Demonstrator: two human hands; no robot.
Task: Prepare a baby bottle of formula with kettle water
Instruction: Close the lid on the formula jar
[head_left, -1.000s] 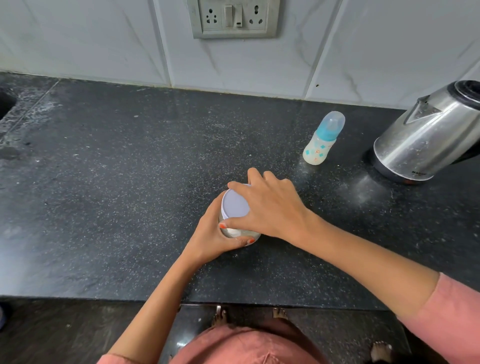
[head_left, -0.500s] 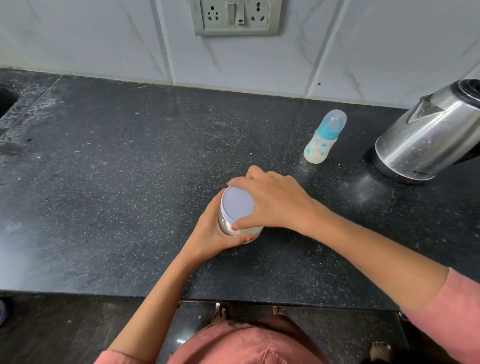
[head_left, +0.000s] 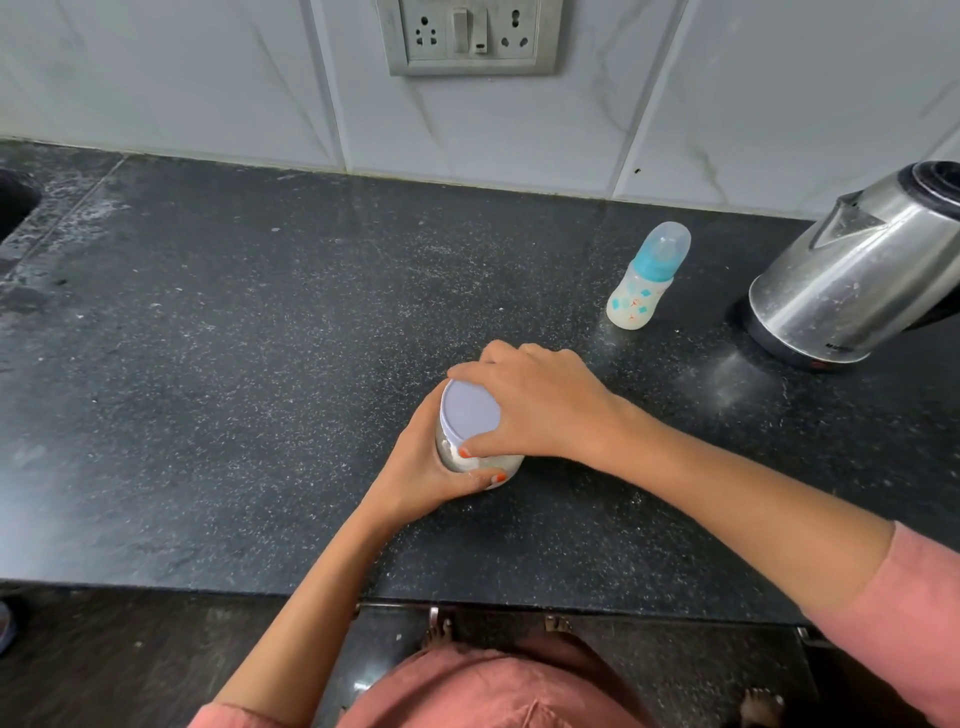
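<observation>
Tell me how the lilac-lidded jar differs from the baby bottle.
The clear jar with a flat lilac lid is held by the left hand and right hand; the small patterned baby bottle stands untouched. The jar is wider, flat-topped; the bottle slimmer, with a domed clear cap. Both stand upright, closed, on the black speckled counter.

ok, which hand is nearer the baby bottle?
Right. The right hand grips the lid of the jar, below-left of the baby bottle; the left hand holds the jar, farther away.
</observation>
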